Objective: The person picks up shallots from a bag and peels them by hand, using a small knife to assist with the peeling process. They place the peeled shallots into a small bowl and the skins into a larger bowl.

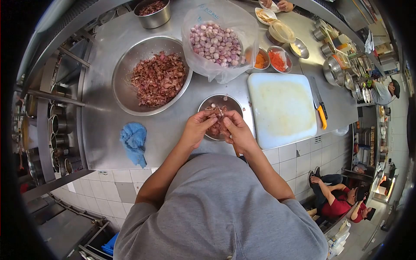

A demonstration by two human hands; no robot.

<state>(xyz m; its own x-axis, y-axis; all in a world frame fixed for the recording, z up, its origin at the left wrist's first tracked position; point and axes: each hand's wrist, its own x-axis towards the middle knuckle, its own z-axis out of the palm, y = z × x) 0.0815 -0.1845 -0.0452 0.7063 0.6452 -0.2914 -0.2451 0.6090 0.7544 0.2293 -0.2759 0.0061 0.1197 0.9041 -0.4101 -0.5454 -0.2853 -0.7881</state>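
Observation:
Over a small metal bowl (203,104) with reddish-brown pieces in it, my left hand (200,126) and my right hand (238,130) come close together, fingers pinched. A small reddish-brown piece with pale strands (220,111) shows between the fingertips of both hands. A large metal bowl (123,82) to the upper left holds a heap of similar reddish-brown pieces (158,80). Above the small bowl, a clear plastic bag (249,26) contains many peeled purple-white shallots (216,43).
A white cutting board (284,110) lies at the right, beside a yellow-handled knife (321,115). A blue cloth (134,143) is at the lower left. Small bowls with orange pieces (278,60) stand behind the board. Another person's hands (284,5) show at the top; two people (340,201) are lower right.

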